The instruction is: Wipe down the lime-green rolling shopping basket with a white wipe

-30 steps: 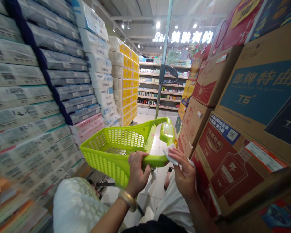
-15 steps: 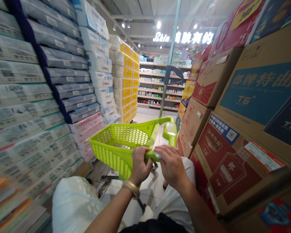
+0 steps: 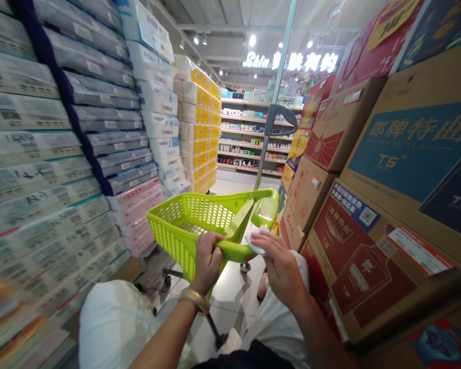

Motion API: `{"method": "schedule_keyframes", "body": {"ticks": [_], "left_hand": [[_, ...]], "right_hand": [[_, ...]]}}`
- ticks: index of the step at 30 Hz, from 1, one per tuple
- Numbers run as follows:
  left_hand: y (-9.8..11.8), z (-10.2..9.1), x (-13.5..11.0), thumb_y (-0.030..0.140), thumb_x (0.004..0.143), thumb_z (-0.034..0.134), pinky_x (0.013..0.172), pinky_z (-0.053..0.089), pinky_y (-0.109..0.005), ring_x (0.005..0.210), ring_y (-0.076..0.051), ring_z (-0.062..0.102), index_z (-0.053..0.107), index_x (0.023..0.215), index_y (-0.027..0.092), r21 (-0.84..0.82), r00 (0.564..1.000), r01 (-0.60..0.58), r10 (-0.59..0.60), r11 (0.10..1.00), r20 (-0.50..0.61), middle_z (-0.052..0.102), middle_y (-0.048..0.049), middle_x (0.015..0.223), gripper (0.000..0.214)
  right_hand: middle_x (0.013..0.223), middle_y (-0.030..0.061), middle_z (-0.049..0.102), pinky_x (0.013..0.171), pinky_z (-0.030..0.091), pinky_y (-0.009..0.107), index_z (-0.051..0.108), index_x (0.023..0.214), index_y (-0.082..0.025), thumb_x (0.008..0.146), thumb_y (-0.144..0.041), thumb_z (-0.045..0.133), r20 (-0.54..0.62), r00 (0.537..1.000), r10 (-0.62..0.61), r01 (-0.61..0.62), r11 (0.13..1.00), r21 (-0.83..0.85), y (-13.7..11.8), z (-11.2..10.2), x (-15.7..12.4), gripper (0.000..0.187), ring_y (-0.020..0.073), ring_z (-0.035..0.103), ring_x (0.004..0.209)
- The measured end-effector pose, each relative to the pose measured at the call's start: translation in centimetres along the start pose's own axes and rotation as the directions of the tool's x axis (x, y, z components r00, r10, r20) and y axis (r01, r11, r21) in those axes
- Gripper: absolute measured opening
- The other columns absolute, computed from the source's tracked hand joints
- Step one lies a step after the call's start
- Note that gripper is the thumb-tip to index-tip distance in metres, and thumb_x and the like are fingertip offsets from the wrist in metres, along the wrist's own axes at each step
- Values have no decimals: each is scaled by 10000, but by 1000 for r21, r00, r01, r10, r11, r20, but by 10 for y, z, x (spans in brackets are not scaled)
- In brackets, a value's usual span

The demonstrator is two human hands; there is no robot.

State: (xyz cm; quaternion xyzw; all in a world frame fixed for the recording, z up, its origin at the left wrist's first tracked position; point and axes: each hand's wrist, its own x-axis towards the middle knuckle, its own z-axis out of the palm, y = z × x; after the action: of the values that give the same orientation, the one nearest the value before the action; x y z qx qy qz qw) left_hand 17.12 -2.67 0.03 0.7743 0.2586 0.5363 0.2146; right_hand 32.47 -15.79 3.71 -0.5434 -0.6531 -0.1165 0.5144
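Observation:
A lime-green shopping cart [image 3: 176, 241] with a perforated basket stands tilted in front of my knees, its handle [image 3: 236, 251] toward me. My left hand [image 3: 206, 261], below a gold-coloured bangle [image 3: 195, 300], is wrapped round the left part of that handle. In my right hand [image 3: 278, 261] is a white cloth or tissue [image 3: 256, 245], pressed against the handle's right corner. Just beyond it sits the clear-covered part [image 3: 265, 211] of the handle frame. The palm side of my right hand is hidden.
Packs of tissue paper [image 3: 197, 133] are stacked along the left. Liquor cartons [image 3: 372, 246] rise on the right, close to my right arm. A pole with a grey handle [image 3: 278, 120] stands past the cart. Stocked shelves [image 3: 249, 138] line the back.
My right hand and the white cloth have slid right along the handle to its corner. My left hand has shifted left, and the cart has turned slightly.

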Motion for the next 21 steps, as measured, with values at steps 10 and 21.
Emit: {"method": "schedule_keyframes", "body": {"ticks": [10,21], "left_hand": [[12,-29,21,398,882,416,802,449,-397,820,-235,587,590,739,217,131,992,73,-86,989,96,649,-41,779,289],[84,-3,53,531,778,629,833,462,-443,923,-324,631,682,878,167,570,900,-269,-8,776,436,694,-147,904,381]], "right_hand": [[1187,67,723,1056,494,469,704,1131,-268,966,-171,462,-133,988,78,-74,996,40,26,12,-5,309,226,615,1217],[1150,85,734,1011,524,458,718,1109,-251,969,-234,482,-266,953,144,-142,990,27,42,16,-5,275,225,670,1119]]}}
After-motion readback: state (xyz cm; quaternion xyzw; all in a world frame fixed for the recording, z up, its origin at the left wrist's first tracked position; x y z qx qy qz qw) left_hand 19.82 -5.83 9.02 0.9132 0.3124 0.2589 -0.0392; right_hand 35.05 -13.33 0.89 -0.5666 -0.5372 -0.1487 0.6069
